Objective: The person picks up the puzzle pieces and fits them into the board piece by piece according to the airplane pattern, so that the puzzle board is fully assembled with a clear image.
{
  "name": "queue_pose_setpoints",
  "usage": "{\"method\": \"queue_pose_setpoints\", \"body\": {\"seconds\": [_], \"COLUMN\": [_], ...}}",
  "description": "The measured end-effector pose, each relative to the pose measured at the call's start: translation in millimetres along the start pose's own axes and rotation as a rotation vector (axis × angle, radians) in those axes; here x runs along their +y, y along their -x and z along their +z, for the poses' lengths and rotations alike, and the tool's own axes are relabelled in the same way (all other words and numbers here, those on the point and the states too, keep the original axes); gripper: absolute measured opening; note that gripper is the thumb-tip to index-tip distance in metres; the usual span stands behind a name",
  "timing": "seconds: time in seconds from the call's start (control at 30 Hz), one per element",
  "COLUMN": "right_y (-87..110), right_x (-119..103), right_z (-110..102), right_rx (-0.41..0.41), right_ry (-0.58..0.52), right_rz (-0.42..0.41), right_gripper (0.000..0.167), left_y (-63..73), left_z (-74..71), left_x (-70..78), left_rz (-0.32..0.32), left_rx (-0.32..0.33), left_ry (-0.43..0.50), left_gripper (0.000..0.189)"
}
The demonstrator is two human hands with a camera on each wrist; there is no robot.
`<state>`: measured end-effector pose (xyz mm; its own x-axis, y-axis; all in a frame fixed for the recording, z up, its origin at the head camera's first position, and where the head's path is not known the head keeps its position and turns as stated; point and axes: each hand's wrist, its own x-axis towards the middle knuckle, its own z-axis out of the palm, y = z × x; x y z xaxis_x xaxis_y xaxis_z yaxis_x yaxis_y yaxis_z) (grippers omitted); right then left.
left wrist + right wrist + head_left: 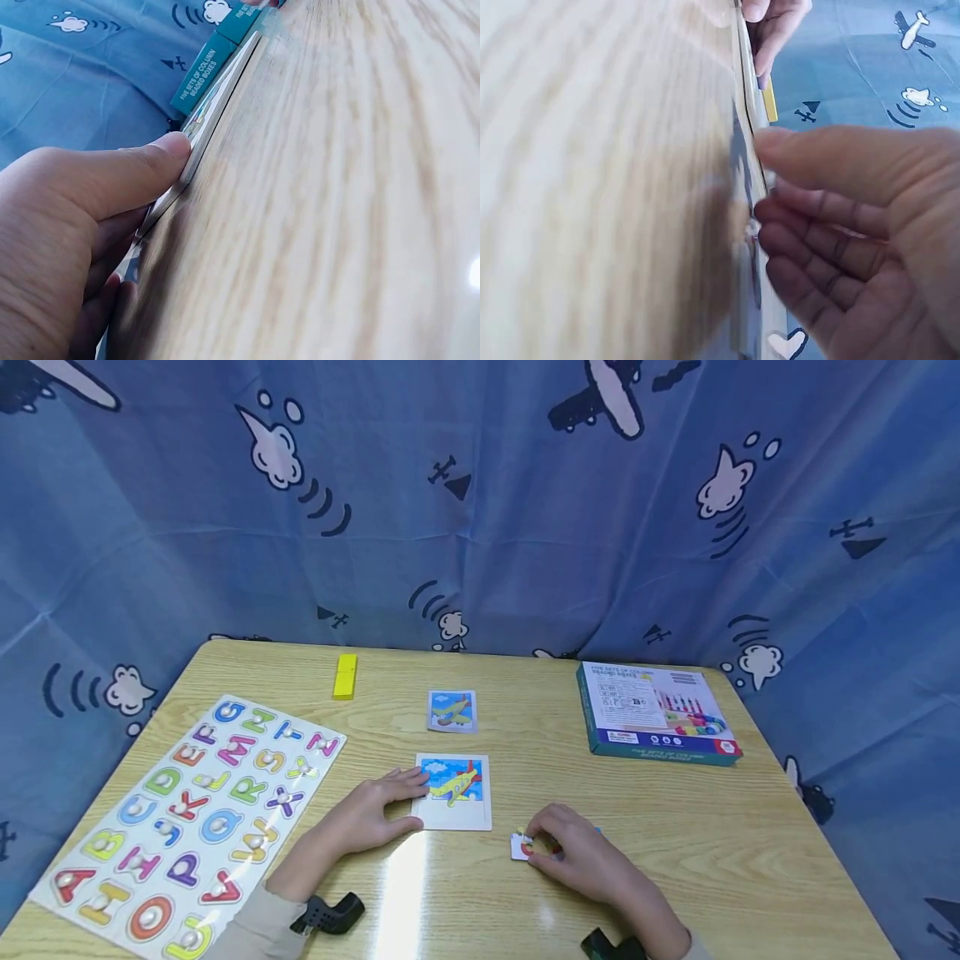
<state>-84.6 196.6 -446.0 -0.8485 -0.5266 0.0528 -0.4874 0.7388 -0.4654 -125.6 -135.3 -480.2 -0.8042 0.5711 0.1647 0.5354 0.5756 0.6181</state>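
Left hand (378, 810) rests, fingers extended, on a puzzle tray (459, 817) whose upper part holds airplane pieces (459, 783); right hand (576, 853) pinches a puzzle piece (518, 849) on the tabletop (675, 827), near a closed box (652, 714).

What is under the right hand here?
Poking out from under the right hand: part of a puzzle piece, white with yellow and red, and a bit of blue on the opposite side. The hand covers the rest; any further pieces would be hidden.
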Motion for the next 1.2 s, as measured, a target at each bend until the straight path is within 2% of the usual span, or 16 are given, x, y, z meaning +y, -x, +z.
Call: {"method": "queue_pose_setpoints", "body": {"seconds": [0.17,0.47,0.9,1.2], "right_y": [-9.7,-41.3,-80.9,-98.3], "right_x": [-9.1,-31.6,-52.4,-63.9], "right_z": [-1.8,-0.8,17.3,29.8], "right_rx": [-0.002,-0.043,-0.078,-0.063], "right_ry": [0.012,0.008,0.004,0.083], "right_rz": [-0.028,-0.051,-0.149,-0.203], "right_gripper": [0.016,0.018,0.021,0.020], "left_y": [-0.5,-1.3,-2.0,-0.1], "left_z": [-0.2,1.9,1.9,1.1], "left_x": [-1.3,-2.3,0.2,-0.3], "left_rz": [-0.010,-0.029,-0.043,-0.059], "left_rx": [-0.007,-0.022,-0.023,-0.023], "left_ry": [0.014,0.017,0.024,0.036], "left_gripper": [0.051,0.052,0.052,0.056]}}
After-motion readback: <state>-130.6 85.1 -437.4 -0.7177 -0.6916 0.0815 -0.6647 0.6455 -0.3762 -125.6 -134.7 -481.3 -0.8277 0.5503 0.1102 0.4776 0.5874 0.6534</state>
